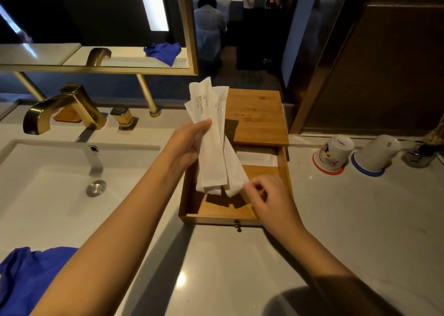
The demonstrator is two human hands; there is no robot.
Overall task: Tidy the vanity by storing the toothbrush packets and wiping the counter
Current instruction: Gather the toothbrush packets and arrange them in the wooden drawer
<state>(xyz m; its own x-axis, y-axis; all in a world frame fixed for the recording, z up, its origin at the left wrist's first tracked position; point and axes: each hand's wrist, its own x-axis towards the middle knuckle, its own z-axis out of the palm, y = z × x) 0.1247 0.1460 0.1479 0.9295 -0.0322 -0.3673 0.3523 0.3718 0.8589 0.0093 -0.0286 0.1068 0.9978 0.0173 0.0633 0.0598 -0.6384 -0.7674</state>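
Observation:
My left hand (186, 145) grips a bunch of white toothbrush packets (212, 138), one printed "BRUSHING TEETH", holding them upright and tilted above the open drawer (192, 210) of a wooden box (258, 116). My right hand (266, 198) hovers over the drawer's front right part, its fingertips touching the lower end of the packets; whether it pinches them I cannot tell. A white folded item (258, 158) lies at the back of the drawer. A blue cloth (26, 279) lies crumpled on the counter (240, 267) at the near left.
A white sink (48, 183) with a gold faucet (60, 109) fills the left. Two upturned cups (334, 154) (374, 154) stand on coasters at the right. A gold-framed mirror (96, 27) hangs behind. A person crouches in the doorway beyond.

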